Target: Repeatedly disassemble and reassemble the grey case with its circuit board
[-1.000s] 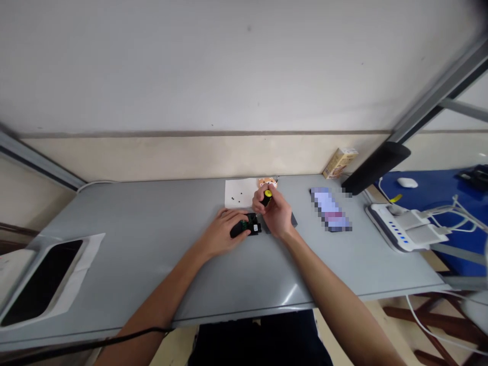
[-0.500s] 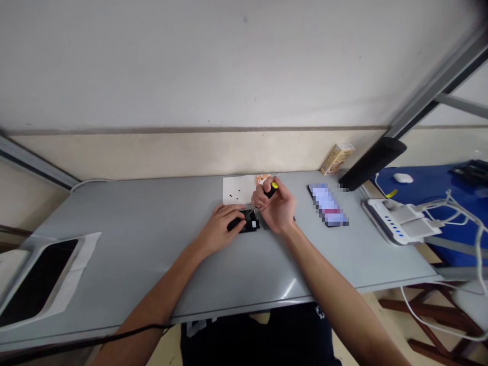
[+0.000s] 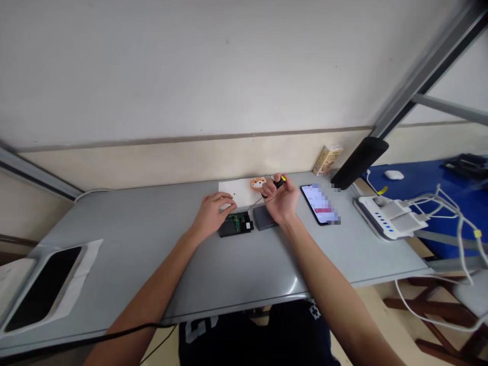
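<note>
My right hand is wrapped round a black screwdriver with a yellow end; its thin shaft slants down to the left. Fingers pinched together, my left hand is over the left edge of a white sheet; anything between the fingertips is too small to make out. Just below lies an open black device with a green circuit board. A dark grey flat cover rests beside it, partly behind my right hand. One small dark screw shows on the sheet, near an orange animal-face item.
A lit phone lies to the right. Beyond it are a small box, a black cylinder and a white power strip with cables. At the left is a tablet-like device. A black cable crosses the front edge.
My left hand has lifted off the black device to the sheet's edge and pinched its fingers. The screwdriver has come away from the board with my right hand. The view has shifted slightly.
</note>
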`<control>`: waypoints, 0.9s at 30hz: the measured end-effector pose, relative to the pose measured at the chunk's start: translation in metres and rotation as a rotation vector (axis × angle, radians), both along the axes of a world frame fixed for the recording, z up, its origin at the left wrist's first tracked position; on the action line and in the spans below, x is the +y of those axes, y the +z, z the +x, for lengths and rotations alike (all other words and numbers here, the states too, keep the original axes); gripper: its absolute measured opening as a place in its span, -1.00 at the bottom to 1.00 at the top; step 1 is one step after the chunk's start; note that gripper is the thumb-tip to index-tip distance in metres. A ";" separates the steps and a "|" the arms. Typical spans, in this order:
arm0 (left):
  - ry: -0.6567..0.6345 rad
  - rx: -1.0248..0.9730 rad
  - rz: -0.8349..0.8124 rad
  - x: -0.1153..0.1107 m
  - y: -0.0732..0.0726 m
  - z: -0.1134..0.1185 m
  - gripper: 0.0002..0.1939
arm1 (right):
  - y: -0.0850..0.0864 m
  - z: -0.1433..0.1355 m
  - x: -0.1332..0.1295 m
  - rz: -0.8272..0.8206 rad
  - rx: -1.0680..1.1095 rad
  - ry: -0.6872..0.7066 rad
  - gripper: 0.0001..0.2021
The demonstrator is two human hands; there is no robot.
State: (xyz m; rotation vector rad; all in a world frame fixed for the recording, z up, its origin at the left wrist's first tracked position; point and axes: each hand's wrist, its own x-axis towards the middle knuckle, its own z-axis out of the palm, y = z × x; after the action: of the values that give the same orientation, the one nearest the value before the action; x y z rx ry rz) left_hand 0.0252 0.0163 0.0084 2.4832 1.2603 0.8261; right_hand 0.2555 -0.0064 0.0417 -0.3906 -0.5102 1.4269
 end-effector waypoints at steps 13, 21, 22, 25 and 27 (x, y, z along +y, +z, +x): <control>-0.130 0.196 0.010 0.040 0.001 0.040 -0.73 | 0.004 0.003 -0.004 0.039 -0.064 -0.015 -0.67; 0.017 -0.035 -0.200 -0.014 -0.006 -0.029 -0.64 | 0.012 -0.020 -0.016 0.072 -0.174 -0.007 -0.70; 0.017 -0.022 -0.208 -0.015 -0.008 -0.032 -0.64 | 0.012 -0.027 -0.016 0.069 -0.194 0.006 -0.71; -0.003 0.031 -0.217 -0.015 -0.010 -0.032 -0.65 | 0.010 -0.055 -0.011 0.091 -0.245 0.067 -0.70; -0.021 0.033 -0.226 -0.013 -0.009 -0.030 -0.65 | 0.008 -0.071 -0.004 0.120 -0.287 0.121 -0.69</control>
State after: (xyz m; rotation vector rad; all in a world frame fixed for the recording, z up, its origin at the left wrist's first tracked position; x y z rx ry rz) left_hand -0.0044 0.0029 -0.0008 2.3344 1.2599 0.6031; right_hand 0.1843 -0.0108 0.0498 -0.4778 -0.8600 1.4557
